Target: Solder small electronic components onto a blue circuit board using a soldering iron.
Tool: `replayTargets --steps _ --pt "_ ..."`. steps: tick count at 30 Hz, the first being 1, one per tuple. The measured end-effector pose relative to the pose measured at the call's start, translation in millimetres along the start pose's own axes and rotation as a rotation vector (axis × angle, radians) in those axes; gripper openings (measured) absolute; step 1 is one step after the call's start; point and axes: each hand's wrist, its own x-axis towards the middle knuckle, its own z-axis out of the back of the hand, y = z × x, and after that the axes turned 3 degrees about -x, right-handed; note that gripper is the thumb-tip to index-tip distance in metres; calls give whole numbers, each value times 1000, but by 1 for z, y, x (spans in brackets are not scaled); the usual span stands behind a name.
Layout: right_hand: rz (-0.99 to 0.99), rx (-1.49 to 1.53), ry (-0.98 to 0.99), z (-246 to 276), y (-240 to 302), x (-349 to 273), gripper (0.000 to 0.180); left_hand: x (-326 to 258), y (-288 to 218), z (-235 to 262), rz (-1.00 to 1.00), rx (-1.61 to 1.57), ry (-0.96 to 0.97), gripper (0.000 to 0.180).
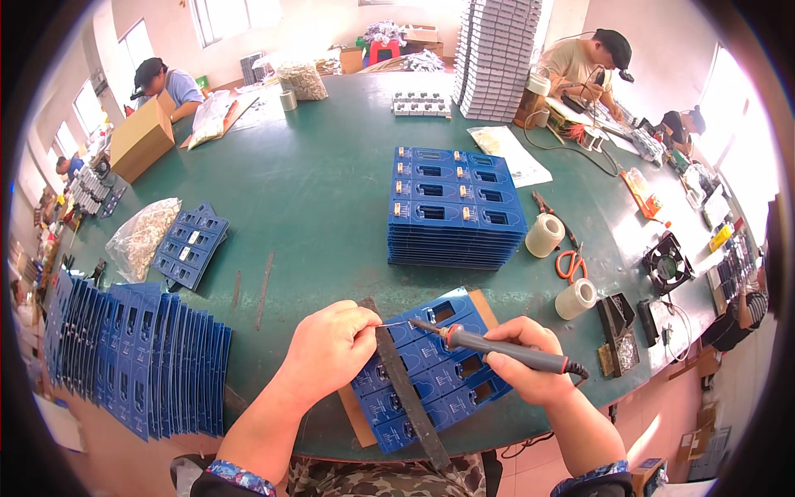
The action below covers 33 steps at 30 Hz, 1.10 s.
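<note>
My right hand (530,358) grips a soldering iron (509,351) with a grey handle, its tip pointing left over a blue circuit board panel (431,364). The closed fingers of my left hand (335,344) pinch a thin solder wire (383,325), whose end meets or nearly meets the iron's tip. The panel lies tilted at the table's near edge, on a piece of brown cardboard (354,414). Across the panel runs a dark flat bar (407,393), its upper end beside my left fingers.
Ahead stands a stack of blue panels (451,215); more panels (141,356) stand in a row at left. Tape rolls (575,299), orange-handled scissors (571,263), pliers (553,215) and a black fan (667,261) lie at right. Several people sit around the table.
</note>
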Motion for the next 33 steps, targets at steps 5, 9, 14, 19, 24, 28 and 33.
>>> replayTargets --steps 5,9,14,19,24,28,33 --pt "37 -37 -4 2 2 -2 25 5 -1 -4 -8 -8 23 16" --pt "53 -55 4 2 4 -1 24 3 -2 -1 -4 -4 28 16" --pt "91 -93 5 2 5 -3 23 4 -2 -4 -34 25 46 18" --pt "116 -81 -7 2 2 -5 23 6 -7 -4 -41 41 67 18" --pt "62 -69 13 2 7 -6 22 8 -10 -5 -37 53 101 19" --pt "75 -70 6 2 8 -7 22 9 -11 -7 -48 76 113 19" --pt "114 -108 6 3 6 -8 23 9 -11 -7 -62 87 117 20"
